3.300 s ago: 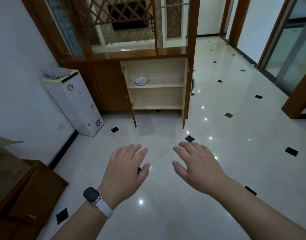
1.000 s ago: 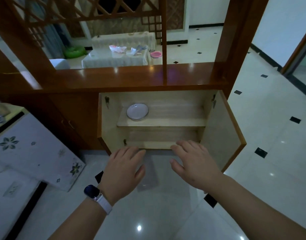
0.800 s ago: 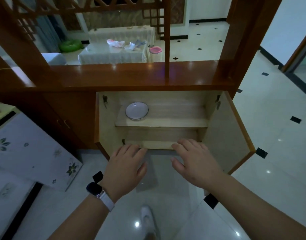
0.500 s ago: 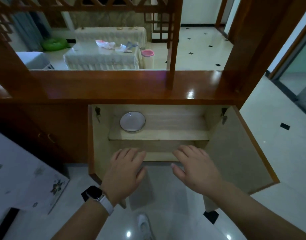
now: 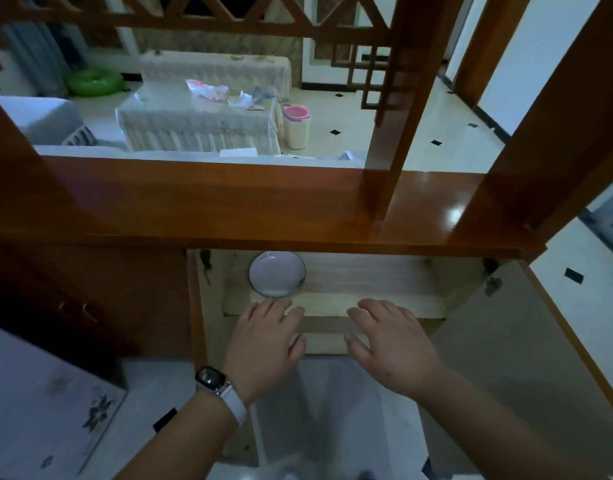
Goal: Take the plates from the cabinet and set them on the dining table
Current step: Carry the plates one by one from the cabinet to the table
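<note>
A white plate (image 5: 277, 274) with a dark rim lies on the upper shelf (image 5: 367, 275) of the open cabinet, towards its left end. My left hand (image 5: 263, 341), with a watch on the wrist, hovers open just in front of the shelf edge, right below the plate and not touching it. My right hand (image 5: 391, 344) is open too, palm down, beside the left one at the shelf front. Neither hand holds anything. Through the wooden divider a cloth-covered table (image 5: 197, 116) stands in the far room.
The right cabinet door (image 5: 526, 358) stands open beside my right arm. The wooden counter (image 5: 228, 206) overhangs the shelf. A white floral unit (image 5: 45, 407) stands at lower left. A pink-lidded bin (image 5: 296, 126) stands by the far table.
I have come closer to the cabinet and now look down into it. Both open hands have moved forward from the lower shelf level to the upper shelf's front edge.
</note>
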A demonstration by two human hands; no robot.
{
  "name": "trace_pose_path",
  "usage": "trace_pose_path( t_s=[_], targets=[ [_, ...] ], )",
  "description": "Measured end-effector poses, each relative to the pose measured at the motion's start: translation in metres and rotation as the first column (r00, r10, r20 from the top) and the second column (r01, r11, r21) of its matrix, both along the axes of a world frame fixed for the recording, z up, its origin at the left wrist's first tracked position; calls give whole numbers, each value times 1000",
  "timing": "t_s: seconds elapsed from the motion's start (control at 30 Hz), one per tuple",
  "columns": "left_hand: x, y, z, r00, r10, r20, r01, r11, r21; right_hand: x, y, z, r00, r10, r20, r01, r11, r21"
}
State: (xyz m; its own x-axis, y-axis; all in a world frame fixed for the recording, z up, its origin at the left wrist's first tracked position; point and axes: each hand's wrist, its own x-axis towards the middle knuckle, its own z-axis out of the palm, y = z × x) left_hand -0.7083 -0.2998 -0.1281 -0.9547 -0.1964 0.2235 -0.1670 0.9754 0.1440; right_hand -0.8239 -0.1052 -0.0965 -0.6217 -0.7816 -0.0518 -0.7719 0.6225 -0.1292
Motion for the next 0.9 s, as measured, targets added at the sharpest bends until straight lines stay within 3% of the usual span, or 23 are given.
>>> trace_pose_path(
  t_s=[0.33,0.53,0.6,0.7,0.9],
  targets=[
    [-48,-23,-52,989,100,105,-112,987,117,-54,-43,-56,996,41,77,-42,999,8],
    [-85,-46,-92,950,248,188,-285,936,205,-106,-75,-109,985,47,166,-59,996,67],
    [-99,-58,-113,917,308,255,-378,875,302,-122,-86,-131,979,56,195,-74,994,85],
    [-116,-71,-156,830,402,386,-549,707,446,-146,-102,-165,959,59,278,-95,988,120],
    [-142,-90,-243,731,462,502,-682,475,556,-181,-138,-230,901,-72,427,13,990,140]
  ],
)
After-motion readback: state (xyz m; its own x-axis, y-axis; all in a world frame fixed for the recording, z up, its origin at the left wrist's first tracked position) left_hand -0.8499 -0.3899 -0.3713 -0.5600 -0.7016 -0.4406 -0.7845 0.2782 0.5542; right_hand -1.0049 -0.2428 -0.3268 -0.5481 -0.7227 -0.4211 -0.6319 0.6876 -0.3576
